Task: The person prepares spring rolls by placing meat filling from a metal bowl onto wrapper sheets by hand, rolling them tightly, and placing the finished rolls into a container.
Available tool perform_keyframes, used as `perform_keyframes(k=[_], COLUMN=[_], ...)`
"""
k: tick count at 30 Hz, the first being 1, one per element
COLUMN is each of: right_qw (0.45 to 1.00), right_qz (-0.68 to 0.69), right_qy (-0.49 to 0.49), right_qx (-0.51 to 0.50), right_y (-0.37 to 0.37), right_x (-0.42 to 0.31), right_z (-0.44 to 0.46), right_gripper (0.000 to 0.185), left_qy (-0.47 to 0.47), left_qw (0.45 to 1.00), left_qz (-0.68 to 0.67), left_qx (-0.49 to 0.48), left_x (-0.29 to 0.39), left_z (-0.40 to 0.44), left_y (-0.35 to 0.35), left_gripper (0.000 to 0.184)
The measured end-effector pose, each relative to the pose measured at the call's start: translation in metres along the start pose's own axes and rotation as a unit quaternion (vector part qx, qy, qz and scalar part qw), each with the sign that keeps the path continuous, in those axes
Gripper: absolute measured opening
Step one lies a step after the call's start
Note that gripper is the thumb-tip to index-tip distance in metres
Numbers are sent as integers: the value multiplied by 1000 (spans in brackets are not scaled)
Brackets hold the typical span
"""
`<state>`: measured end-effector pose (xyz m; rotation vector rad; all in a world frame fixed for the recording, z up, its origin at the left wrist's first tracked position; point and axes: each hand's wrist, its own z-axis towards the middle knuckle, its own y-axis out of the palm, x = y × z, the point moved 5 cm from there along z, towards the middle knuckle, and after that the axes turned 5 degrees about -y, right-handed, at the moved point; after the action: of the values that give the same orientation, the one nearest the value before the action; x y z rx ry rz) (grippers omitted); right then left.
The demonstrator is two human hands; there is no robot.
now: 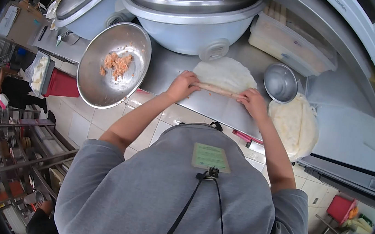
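Note:
A thin, pale round wrapper [227, 71] lies on the steel counter, its near edge rolled into a narrow tube [218, 90] over some filling. At the tube's left end, my left hand [183, 86] grips it with curled fingers. My right hand [252, 101] holds the right end between thumb and fingers. To the left, a tilted steel bowl [131, 85] contains a lump of orange-pink filling [117, 65]. A stack of pale wrappers [292, 126] sits to the right of my right hand, beside a small metal bowl [280, 83].
Behind the wrapper stand a large lidded blue tub [188, 29] and a plastic container [292, 46]. Another lidded tub [89, 8] is at the back left. A person [10, 87] stands at the far left; another person's hand [46, 207] shows at the lower left.

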<state>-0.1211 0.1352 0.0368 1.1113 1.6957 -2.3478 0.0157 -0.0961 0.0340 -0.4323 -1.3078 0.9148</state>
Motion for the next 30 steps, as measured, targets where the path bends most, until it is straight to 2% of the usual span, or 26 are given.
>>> perform_keyframes(k=[2,4,5,6,10,12,16,18,21,23,24,26,27,28,29,30], right_qw=[1000,999,998,998,999,999,998,998,999,995,995,996,996,998,997,997], right_qz=[-5,-2,7,8,20,14,-16,-29,-11,12,11,14,12,27,42,41], right_qy=[-18,-50,-64,-64,-34,-27,-31,-23,-27,-28,-27,-92,-89,-43,1,4], right_qx=[-1,-9,-16,-16,-9,-19,-43,-42,-33,-99,-98,9,9,-32,-72,-71], right_y=[10,32,48,60,82,84,91,98,95,92,103,129,125,115,106,95], right_x=[-18,-43,-50,-52,-45,-45,-50,-52,-59,-64,-63,-70,-81,-94,-102,-103], right_z=[13,35,45,51,51,49,63,60,61,67,71,78,79,80,79,78], right_gripper=[24,25,26,26,23,24,25,25,26,32,32,41,41,45,49,49], left_qy=[2,51,54,58,35,-113,-109,-147,-128,-114,-99,-80,-64,-61,-83,-106], left_qw=[998,999,997,992,993,973,967,940,926,929,930,935,939,939,931,922], left_qz=[42,-9,12,32,-36,-21,-29,36,109,114,120,136,153,151,164,177], left_qx=[-54,-2,-55,-108,-102,-201,-228,-306,-337,-334,-332,-318,-302,-303,-316,-329], left_x=[1,15,12,3,-25,-36,-20,-16,-25,-26,-25,-30,-30,-24,-19,-18], left_z=[11,40,58,71,93,104,111,110,119,122,124,124,125,126,126,125], left_y=[-2,9,31,57,94,102,86,87,104,107,108,117,122,121,116,114], left_gripper=[22,24,23,22,24,28,31,36,33,34,36,37,39,39,41,45])
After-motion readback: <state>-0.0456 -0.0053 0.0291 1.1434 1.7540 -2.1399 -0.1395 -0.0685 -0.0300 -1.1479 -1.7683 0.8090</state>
